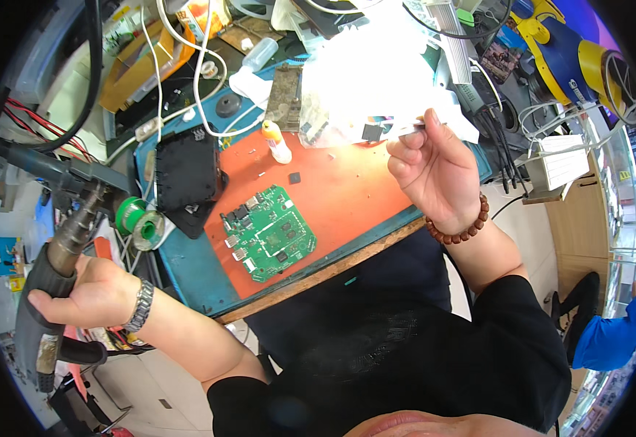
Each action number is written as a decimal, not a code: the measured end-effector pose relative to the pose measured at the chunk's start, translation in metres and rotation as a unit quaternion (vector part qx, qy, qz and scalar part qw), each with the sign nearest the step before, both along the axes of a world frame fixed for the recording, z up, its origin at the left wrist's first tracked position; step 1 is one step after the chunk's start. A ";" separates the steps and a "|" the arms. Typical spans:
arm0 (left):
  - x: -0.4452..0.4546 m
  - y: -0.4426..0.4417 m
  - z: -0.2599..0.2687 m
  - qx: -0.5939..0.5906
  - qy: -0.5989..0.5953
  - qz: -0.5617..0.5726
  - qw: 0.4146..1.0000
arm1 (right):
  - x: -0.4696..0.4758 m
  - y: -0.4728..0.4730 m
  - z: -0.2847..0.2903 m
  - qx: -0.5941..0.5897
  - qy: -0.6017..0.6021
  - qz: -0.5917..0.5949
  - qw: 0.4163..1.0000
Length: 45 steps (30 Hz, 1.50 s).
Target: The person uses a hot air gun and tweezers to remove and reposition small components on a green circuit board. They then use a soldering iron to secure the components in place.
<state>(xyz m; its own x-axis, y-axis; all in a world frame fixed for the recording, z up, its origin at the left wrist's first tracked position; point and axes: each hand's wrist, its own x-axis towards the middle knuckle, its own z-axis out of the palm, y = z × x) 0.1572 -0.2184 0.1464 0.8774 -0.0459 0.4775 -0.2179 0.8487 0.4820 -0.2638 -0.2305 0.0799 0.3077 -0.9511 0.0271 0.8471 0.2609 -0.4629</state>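
At the far left, my left hand (96,295) is wrapped around the black handle of a hot air gun (61,267). Its metal nozzle points up beside a dark bracket arm (72,166). My right hand (433,164) is raised over the mat's right side, thumb and fingers pinching a thin metal tool, probably tweezers (410,130); glare washes out its far end. Just left of those fingers shows a dark square chip (372,133); whether the tool touches it I cannot tell. Before me a green circuit board (269,235) lies on an orange mat (345,202), with a small black chip (294,177) above it.
A small yellow-capped bottle (276,143) stands behind the board. To its left are a black plastic case (187,169) and solder spools (147,229). A glaring plastic bag (315,120) covers the back. Cables hang at both sides. A person in blue (607,338) is far right.
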 end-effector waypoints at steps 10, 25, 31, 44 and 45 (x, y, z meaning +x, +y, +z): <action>-0.013 0.001 0.004 0.011 0.003 0.002 1.000 | 0.005 0.005 0.003 -0.043 0.031 0.020 0.998; -0.011 -0.001 0.002 -0.004 -0.001 -0.020 1.000 | 0.004 0.004 0.002 -0.047 0.040 0.008 0.998; -0.011 -0.001 0.001 0.008 -0.024 -0.034 0.999 | 0.011 0.007 0.004 -0.218 0.217 -0.084 0.948; -0.001 -0.007 -0.003 0.025 -0.124 0.007 0.992 | 0.039 -0.007 0.009 -0.410 0.435 0.051 0.800; 0.000 -0.006 -0.002 0.004 -0.138 -0.023 0.990 | 0.041 -0.008 0.007 -0.415 0.429 0.059 0.800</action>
